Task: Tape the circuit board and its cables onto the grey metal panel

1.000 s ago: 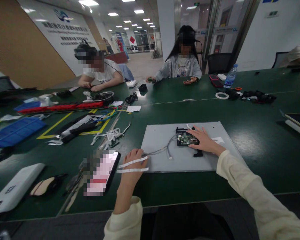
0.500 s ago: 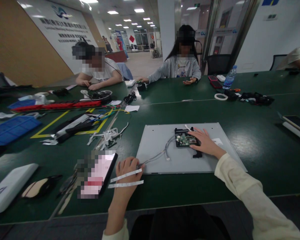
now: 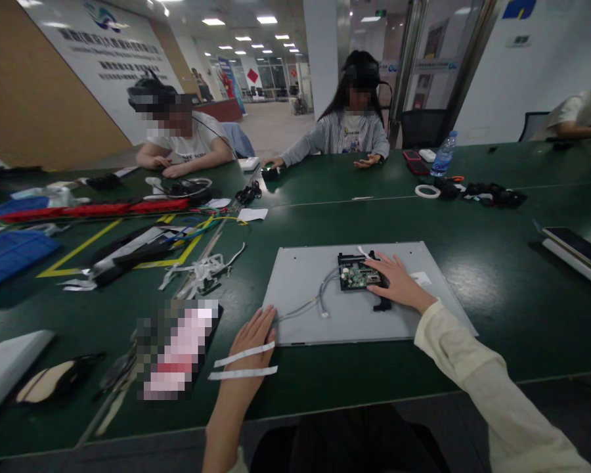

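**Hands.** The right hand (image 3: pixel 396 282) lies open, palm down, fingers spread over the right half of a small green board (image 3: pixel 352 276). It presses and does not grip. The left hand (image 3: pixel 251 335) is open and flat with nothing held. Its fingertips rest at the near-left corner of the panel (image 3: pixel 300 276), touching or just beside the grey cable (image 3: pixel 305 305). Two white strips (image 3: pixel 243 355) are stuck across the back of that hand.

**Work piece.** The board sits on the grey panel, towards its far middle. The panel lies flat on the table (image 3: pixel 473 223), in front of the person. The cable runs from the board's left side to the near-left corner. A small black part (image 3: pixel 381 304) lies just beside the right wrist.

**Judgement on the hold.** Pressure is best kept flat and light on the board's frame, off the bare components. The left fingers should pin the panel edge without trapping the cable. The strips look loosely attached and could catch on it.

**Surface.** The table is dark green, glossy and crowded on the left. There is a phone (image 3: pixel 177 348) near the left hand, a heap of white strips (image 3: pixel 201 269), yellow floor-style tape lines (image 3: pixel 103 240), a red bar (image 3: pixel 93 210) and a blue tray (image 3: pixel 10 253). A tape roll (image 3: pixel 427 191) and a bottle (image 3: pixel 443 154) stand on the far right.

**Room.** It is an open office hall with ceiling panel lights and a lettered wall. Two people sit opposite, their hands well apart from the panel.
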`<state>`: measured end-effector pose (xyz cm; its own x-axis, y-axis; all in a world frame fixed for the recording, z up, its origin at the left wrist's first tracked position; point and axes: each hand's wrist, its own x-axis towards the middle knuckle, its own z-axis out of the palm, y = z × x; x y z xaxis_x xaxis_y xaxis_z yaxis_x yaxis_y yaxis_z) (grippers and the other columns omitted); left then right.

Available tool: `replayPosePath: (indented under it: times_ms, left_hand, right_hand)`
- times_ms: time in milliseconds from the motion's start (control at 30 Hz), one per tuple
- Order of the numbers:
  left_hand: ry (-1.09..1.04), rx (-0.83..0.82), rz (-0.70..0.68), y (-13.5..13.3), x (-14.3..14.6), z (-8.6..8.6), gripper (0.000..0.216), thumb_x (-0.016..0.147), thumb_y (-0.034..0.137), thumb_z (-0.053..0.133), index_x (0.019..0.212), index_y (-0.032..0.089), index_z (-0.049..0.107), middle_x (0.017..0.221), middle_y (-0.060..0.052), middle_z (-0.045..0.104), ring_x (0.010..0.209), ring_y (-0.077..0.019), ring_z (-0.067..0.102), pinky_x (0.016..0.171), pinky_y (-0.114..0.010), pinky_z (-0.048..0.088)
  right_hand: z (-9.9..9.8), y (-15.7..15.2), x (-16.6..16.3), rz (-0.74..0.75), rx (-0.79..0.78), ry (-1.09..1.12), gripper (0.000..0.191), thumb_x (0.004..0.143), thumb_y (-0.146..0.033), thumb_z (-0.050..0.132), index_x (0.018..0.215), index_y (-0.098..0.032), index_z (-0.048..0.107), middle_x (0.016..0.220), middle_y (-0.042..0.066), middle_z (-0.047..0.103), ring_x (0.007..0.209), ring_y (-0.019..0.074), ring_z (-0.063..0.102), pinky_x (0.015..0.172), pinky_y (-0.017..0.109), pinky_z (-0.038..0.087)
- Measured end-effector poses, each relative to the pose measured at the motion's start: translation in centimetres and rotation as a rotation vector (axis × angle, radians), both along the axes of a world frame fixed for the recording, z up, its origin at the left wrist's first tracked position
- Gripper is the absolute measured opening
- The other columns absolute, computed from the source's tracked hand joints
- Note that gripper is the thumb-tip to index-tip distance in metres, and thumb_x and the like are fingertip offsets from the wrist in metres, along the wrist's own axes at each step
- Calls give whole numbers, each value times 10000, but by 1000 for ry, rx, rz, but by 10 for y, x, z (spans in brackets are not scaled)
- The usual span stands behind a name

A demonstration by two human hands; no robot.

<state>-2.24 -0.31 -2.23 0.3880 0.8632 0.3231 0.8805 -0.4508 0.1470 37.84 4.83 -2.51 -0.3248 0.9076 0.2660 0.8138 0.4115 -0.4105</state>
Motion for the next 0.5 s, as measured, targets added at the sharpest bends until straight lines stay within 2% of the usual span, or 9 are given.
replayPosePath:
  times_ms: [367,500]
  left_hand:
    - [86,55,74,-9,-1,3,470,938,288,341,1392,187,406,1421,-56,478,1336,-226,407,1078,-413,342]
    - [79,71,142,-15,3,5,461,931,261,348,1386,233,420,1412,-29,489,1344,-218,397,1109,-425,274]
  right_hand:
    - [6,-2,-8,19,26,23,604,863,-509,527,1389,-231,423,1432,76,450,1410,260,244,1142,555,108]
    - [6,-2,-8,28,45,19,601,863,-501,530,1379,-208,437,1416,85,469,1404,256,262,1148,542,101]
